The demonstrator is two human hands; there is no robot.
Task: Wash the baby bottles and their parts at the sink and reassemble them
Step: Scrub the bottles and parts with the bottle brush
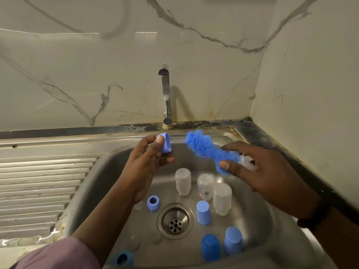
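My left hand (147,158) pinches a small blue bottle ring (165,143) above the sink basin (108,171). My right hand (258,167) grips a blue bristle brush (206,148) near its white end, its head pointing toward the ring without touching it. Three clear bottles stand upside down in the basin: one (183,181), one with print (206,186), one (222,199). Three blue caps stand near the drain: one (203,212), one (210,247), one (233,240). Blue rings lie at the left (153,202) and at the front (124,259).
The tap (166,94) rises behind the basin with no water running. A ribbed steel drainboard (42,191) lies to the left. The drain (175,221) sits in the basin's middle. Marble walls close the back and the right side.
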